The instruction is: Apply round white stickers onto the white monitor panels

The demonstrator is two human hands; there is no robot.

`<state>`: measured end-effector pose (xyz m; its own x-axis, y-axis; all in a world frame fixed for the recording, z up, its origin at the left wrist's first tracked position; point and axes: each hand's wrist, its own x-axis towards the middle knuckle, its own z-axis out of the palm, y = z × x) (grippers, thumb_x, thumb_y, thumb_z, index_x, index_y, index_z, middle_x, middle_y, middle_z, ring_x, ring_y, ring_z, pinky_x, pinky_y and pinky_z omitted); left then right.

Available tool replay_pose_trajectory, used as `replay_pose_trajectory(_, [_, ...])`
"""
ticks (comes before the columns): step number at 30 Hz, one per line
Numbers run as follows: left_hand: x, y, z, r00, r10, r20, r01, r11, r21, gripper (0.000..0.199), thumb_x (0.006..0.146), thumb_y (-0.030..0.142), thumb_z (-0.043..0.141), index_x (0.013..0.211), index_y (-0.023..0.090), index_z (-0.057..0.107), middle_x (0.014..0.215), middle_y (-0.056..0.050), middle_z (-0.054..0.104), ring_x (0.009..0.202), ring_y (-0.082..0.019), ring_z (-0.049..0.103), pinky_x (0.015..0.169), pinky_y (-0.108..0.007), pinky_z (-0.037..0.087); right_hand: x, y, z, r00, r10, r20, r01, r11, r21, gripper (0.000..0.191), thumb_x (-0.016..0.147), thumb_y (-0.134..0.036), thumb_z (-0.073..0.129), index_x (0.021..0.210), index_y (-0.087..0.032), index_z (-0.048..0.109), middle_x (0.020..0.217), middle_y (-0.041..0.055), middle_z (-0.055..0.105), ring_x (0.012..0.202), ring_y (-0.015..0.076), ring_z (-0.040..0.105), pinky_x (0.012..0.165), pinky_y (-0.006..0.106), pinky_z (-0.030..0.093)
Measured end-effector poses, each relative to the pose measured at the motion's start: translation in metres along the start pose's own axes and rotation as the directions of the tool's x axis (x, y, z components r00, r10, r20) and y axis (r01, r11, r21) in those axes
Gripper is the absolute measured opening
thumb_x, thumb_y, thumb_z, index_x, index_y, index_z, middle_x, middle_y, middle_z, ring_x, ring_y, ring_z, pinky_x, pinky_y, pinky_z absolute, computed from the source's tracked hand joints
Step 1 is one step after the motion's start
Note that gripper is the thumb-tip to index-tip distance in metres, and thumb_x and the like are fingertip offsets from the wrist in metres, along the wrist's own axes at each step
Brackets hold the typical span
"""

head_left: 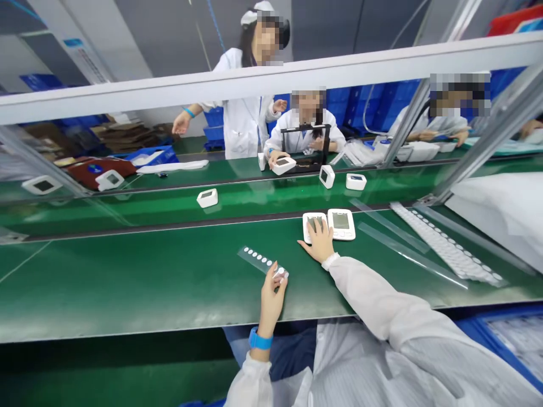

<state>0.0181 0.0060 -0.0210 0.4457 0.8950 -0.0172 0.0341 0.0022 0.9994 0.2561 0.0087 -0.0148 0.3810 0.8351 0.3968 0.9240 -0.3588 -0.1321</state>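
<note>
My left hand [272, 294] pinches the near end of a clear strip carrying a row of round white stickers [258, 258], held just over the green bench. On the bench to the right, my right hand [320, 242] lies with fingers spread on a white device with a grey screen [310, 219], partly covering it. Beside that one, touching or nearly so, a second white device [341, 224] lies face up, its screen and buttons showing. A blue band [259, 339] is around my left wrist.
More sticker strips [445, 243] and clear backing strips [413, 254] lie to the right, near a white bag [504, 209]. Beyond the bench, several white devices stand on a green belt [254, 200]. Co-workers are across it, one with a hand on a device [284, 165]. A metal frame bar [271, 79] crosses above.
</note>
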Motion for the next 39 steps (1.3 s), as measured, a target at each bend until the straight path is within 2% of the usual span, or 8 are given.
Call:
replay_pose_trajectory(6, [0.040, 0.017, -0.015, 0.986, 0.007, 0.167, -0.004, 1.000, -0.017, 0.065, 0.084, 0.047, 0.067, 0.136, 0.014, 0.046, 0.101, -0.010, 0.069, 0.096, -0.020, 0.067, 0.090, -0.034, 0.053, 0.006, -0.002, -0.007, 0.998, -0.039, 0.039, 0.036, 0.998, 0.054, 0.056, 0.088, -0.032, 0.050, 0.140, -0.011, 0.050, 0.150, 0.0184, 0.036, 0.139, 0.0460, 0.020, 0.104, 0.067, 0.023])
replay_pose_trajectory(11, [0.087, 0.025, 0.008, 0.963, 0.124, 0.240, -0.125, 0.992, -0.009, 0.045, 0.089, 0.046, 0.062, 0.120, 0.014, 0.058, 0.108, -0.012, 0.067, 0.099, -0.020, 0.066, 0.088, -0.031, 0.055, -0.013, 0.007, -0.017, 0.988, -0.153, -0.006, 0.149, 0.949, 0.280, 0.054, 0.085, -0.033, 0.057, 0.133, -0.009, 0.052, 0.142, 0.0213, 0.045, 0.140, 0.0383, 0.029, 0.110, 0.062, 0.022])
replay_pose_trajectory(15, [0.104, 0.019, 0.027, 0.925, 0.129, 0.358, -0.113, 0.992, -0.064, 0.047, 0.085, 0.046, 0.066, 0.120, 0.015, 0.059, 0.119, -0.014, 0.065, 0.104, -0.022, 0.066, 0.089, -0.033, 0.056, -0.030, -0.001, -0.023, 0.976, -0.062, -0.211, 0.173, 0.810, 0.561, 0.030, 0.092, -0.031, 0.054, 0.117, -0.014, 0.056, 0.119, 0.0153, 0.060, 0.125, 0.0281, 0.050, 0.108, 0.051, 0.035])
replay_pose_trajectory(17, [0.106, 0.016, 0.029, 0.898, 0.112, 0.425, -0.084, 0.993, -0.084, 0.055, 0.080, 0.043, 0.072, 0.125, 0.015, 0.057, 0.121, -0.014, 0.064, 0.105, -0.023, 0.066, 0.091, -0.034, 0.056, -0.034, -0.010, -0.025, 0.968, 0.000, -0.252, 0.178, 0.707, 0.684, 0.017, 0.096, -0.027, 0.052, 0.107, -0.016, 0.058, 0.105, 0.0112, 0.062, 0.107, 0.0219, 0.059, 0.095, 0.040, 0.048])
replay_pose_trajectory(20, [0.107, 0.015, 0.027, 0.863, 0.082, 0.498, -0.042, 0.995, -0.090, 0.059, 0.077, 0.039, 0.075, 0.128, 0.017, 0.055, 0.124, -0.013, 0.064, 0.108, -0.023, 0.065, 0.097, -0.036, 0.053, -0.034, -0.022, -0.025, 0.959, 0.063, -0.275, 0.178, 0.621, 0.764, 0.012, 0.096, -0.027, 0.055, 0.100, -0.017, 0.060, 0.095, 0.0086, 0.061, 0.093, 0.0183, 0.060, 0.083, 0.033, 0.052])
replay_pose_trajectory(26, [0.112, 0.008, 0.022, 0.816, 0.074, 0.573, -0.039, 0.997, -0.073, 0.053, 0.085, 0.037, 0.067, 0.133, 0.018, 0.053, 0.122, -0.010, 0.066, 0.114, -0.023, 0.063, 0.105, -0.038, 0.048, -0.030, -0.024, -0.020, 0.963, 0.027, -0.268, 0.194, 0.620, 0.760, 0.013, 0.096, -0.025, 0.056, 0.095, -0.019, 0.068, 0.106, 0.0095, 0.061, 0.102, 0.0187, 0.060, 0.090, 0.036, 0.052])
replay_pose_trajectory(32, [0.111, 0.009, 0.021, 0.823, 0.151, 0.548, -0.220, 0.974, 0.062, 0.040, 0.091, 0.033, 0.060, 0.128, 0.020, 0.058, 0.129, -0.007, 0.063, 0.120, -0.022, 0.060, 0.109, -0.038, 0.044, -0.031, -0.024, -0.018, 0.976, 0.019, -0.217, 0.165, 0.586, 0.793, 0.012, 0.096, -0.023, 0.057, 0.094, -0.019, 0.067, 0.103, 0.0085, 0.062, 0.099, 0.0180, 0.061, 0.088, 0.035, 0.052])
replay_pose_trajectory(39, [0.124, 0.012, 0.018, 0.848, 0.193, 0.494, -0.289, 0.949, 0.125, 0.033, 0.092, 0.033, 0.057, 0.123, 0.020, 0.062, 0.125, -0.008, 0.065, 0.117, -0.021, 0.062, 0.107, -0.036, 0.046, -0.036, -0.026, -0.025, 0.977, -0.025, -0.210, 0.170, 0.684, 0.709, 0.009, 0.096, -0.020, 0.055, 0.090, -0.018, 0.062, 0.103, 0.0093, 0.058, 0.102, 0.0208, 0.054, 0.092, 0.040, 0.046])
